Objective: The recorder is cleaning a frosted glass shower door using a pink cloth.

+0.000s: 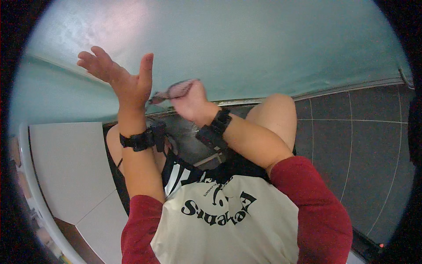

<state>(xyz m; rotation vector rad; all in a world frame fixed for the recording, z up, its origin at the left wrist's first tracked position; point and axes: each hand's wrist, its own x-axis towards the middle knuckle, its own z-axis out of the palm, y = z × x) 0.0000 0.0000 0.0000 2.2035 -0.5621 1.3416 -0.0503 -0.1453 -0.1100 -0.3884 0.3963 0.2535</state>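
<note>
Teal surface (263, 48); mesh (179, 89) (blurred) over right fingers (195, 86).

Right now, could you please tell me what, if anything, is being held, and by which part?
The right hand appears to hold a blurred, dark-edged thing, by which part cannot be told. The left hand is empty.

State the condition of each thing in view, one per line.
Left hand: open, spread wide.
Right hand: blurred, grip unclear.
Dark sheer item: blurred, at the right hand.
Left wrist strap: fastened.
Right wrist strap: fastened.
Red sleeves: short of the wrists.
Blue-green surface: shiny at upper left.
</note>
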